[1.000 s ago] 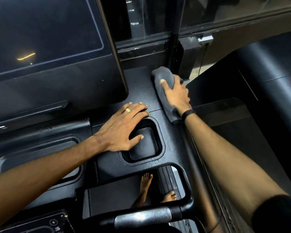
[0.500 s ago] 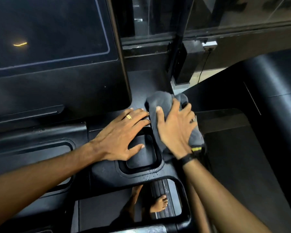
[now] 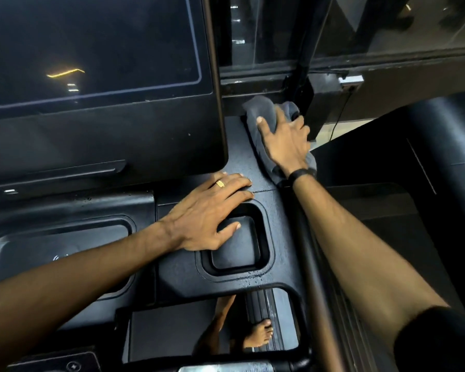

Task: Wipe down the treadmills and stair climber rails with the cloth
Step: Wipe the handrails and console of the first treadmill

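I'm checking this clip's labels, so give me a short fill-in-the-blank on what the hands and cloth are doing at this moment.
1. The right hand presses a ____ cloth onto the treadmill console.
2. The left hand lies flat beside the square ____ in the console.
3. A ring sits on a finger of the ____ hand.
4. The dark wristband is on the ____ wrist.

Missing words: grey; recess; left; right
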